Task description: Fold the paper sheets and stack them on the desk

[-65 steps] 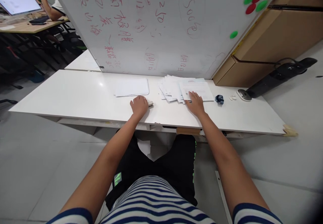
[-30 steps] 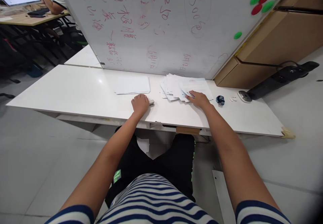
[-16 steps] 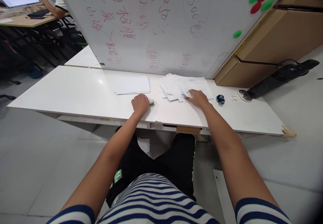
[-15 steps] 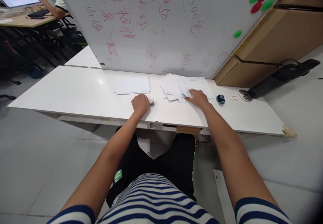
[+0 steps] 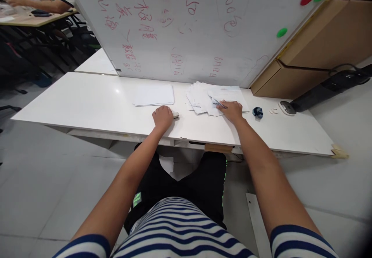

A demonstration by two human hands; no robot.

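My right hand (image 5: 232,110) lies on the loose paper pile (image 5: 213,97) at the far right of the white table (image 5: 87,103), fingers pinching the top sheet. My left hand (image 5: 162,117) is clenched over a small grey object (image 5: 175,114), just near the neat paper stack (image 5: 154,94).

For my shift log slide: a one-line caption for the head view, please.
Seated at a white table, left hand closed over a small object, right hand on fanned papers.
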